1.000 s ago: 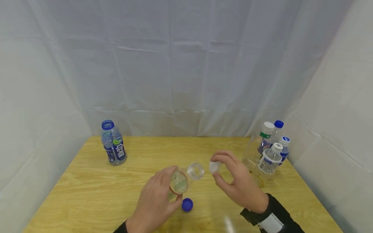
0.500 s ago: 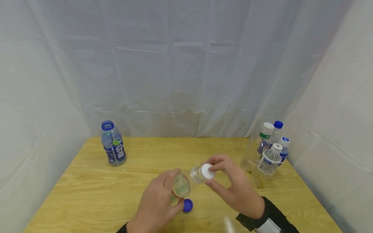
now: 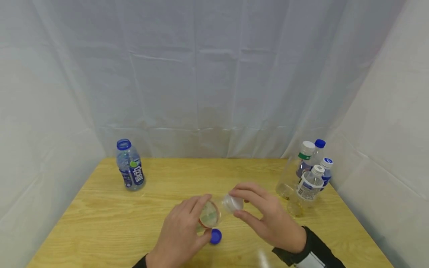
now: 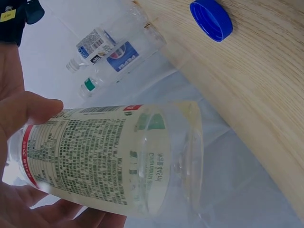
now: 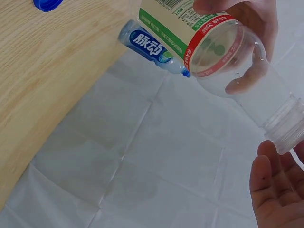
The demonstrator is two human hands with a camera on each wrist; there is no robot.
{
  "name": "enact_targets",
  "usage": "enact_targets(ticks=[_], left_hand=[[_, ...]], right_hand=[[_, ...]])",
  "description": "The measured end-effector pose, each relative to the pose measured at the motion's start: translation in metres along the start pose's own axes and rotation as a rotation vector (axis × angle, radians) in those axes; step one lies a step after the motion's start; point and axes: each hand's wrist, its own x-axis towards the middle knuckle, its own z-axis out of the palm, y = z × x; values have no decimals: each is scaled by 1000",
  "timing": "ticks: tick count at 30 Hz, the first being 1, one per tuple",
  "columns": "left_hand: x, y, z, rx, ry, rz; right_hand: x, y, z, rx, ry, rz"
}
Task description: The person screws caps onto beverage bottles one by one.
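My left hand [image 3: 181,232] grips a clear plastic bottle [image 4: 90,161] round its body, tilted over the table. The bottle's cream label has green text and a red band, and its neck points toward my right hand. At that neck my right hand [image 3: 268,219] pinches the whitish cap [image 3: 235,203] between thumb and fingers. In the right wrist view the ribbed cap [image 5: 290,135] sits on the bottle mouth, fingertips right at its edge. A loose blue cap [image 3: 216,236] lies on the table beside my left thumb.
An uncapped blue-tinted bottle [image 3: 132,169] stands at the back left of the wooden table [image 3: 100,219]. Several clear capped bottles [image 3: 311,184] stand in a cluster at the back right. White sheeting [image 3: 201,82] hangs behind and along both sides.
My right hand has moved left with the white cap, from apart from the bottle onto its mouth. The cap has since turned slightly. The left hand has shifted a little to the right.
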Motion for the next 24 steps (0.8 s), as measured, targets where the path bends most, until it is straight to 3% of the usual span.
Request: enact_targets(ticks=[8,14,20,24], left_hand=[[1,-2,0,34,20,35],[1,-2,1,30,39,52],[0,0,5,29,100,109],[-1,1,6,21,77,107]], right_hand=[[-2,0,-2,3,-63,-26],[-2,0,-2,-29,-72,1],[-3,0,1,-204,-48,105],[-4,0,4,-351,-24,146]])
